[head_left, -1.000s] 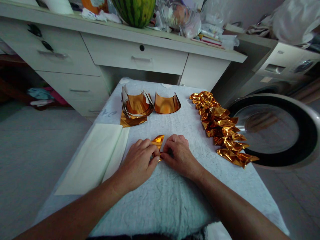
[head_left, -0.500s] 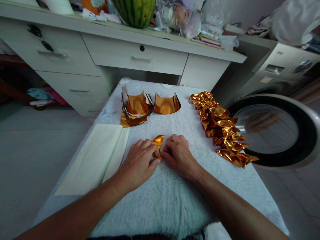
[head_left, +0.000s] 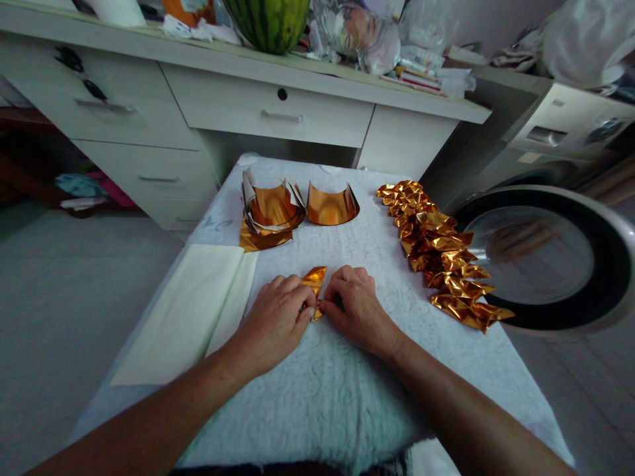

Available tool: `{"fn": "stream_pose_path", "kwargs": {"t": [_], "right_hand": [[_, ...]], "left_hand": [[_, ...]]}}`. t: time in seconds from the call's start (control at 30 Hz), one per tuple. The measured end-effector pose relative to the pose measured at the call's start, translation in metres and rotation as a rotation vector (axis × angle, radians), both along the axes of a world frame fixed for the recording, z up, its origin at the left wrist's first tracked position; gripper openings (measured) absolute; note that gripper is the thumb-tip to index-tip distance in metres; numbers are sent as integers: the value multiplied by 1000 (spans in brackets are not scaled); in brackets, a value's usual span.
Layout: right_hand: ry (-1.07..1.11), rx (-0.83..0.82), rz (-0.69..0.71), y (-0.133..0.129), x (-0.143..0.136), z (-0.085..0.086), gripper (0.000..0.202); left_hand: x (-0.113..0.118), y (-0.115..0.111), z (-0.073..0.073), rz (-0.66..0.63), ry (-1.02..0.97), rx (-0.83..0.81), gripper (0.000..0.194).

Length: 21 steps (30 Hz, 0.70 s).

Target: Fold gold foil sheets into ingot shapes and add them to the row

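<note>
Between my two hands, near the middle of the cloth-covered table (head_left: 337, 403), is a small piece of gold foil paper (head_left: 315, 277). My left hand (head_left: 280, 317) is closed on its left side, fingers curled. From the right, my right hand (head_left: 358, 307) pinches the foil's lower edge. Curved gold sheets with pale backing (head_left: 272, 206) stand at the back left, and a smaller curved stack (head_left: 332, 206) is beside them. A row of folded gold pieces (head_left: 431, 244) runs along the right side of the table.
Pale folded paper (head_left: 178, 317) lies on the table's left side. Behind stands a white counter with drawers (head_left: 278, 118), holding a watermelon (head_left: 270, 23) and plastic bags. An open round washing machine door (head_left: 540, 258) is close to the table's right edge.
The fingers of my left hand have curled in and shifted slightly at the foil, and more of its lower tip shows. My right hand is almost unmoved.
</note>
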State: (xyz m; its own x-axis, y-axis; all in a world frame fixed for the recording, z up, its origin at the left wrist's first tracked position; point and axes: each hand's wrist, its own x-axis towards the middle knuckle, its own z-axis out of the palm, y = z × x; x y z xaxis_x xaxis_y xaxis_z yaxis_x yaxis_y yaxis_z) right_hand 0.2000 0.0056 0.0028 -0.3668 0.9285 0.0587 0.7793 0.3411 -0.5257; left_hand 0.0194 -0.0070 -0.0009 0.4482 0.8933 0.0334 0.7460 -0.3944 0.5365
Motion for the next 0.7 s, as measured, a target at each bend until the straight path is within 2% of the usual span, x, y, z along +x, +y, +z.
{"fn": "stream_pose_path", "kwargs": {"t": [0.4,0.7], "right_hand": [[-9,31,-39,-2,1,-4,7],[-38,49,-41,-3,1,-5,9]], "left_hand": [[4,-1,0,50,6,15,5],[5,1,-1,77,-83,-35,5]]}}
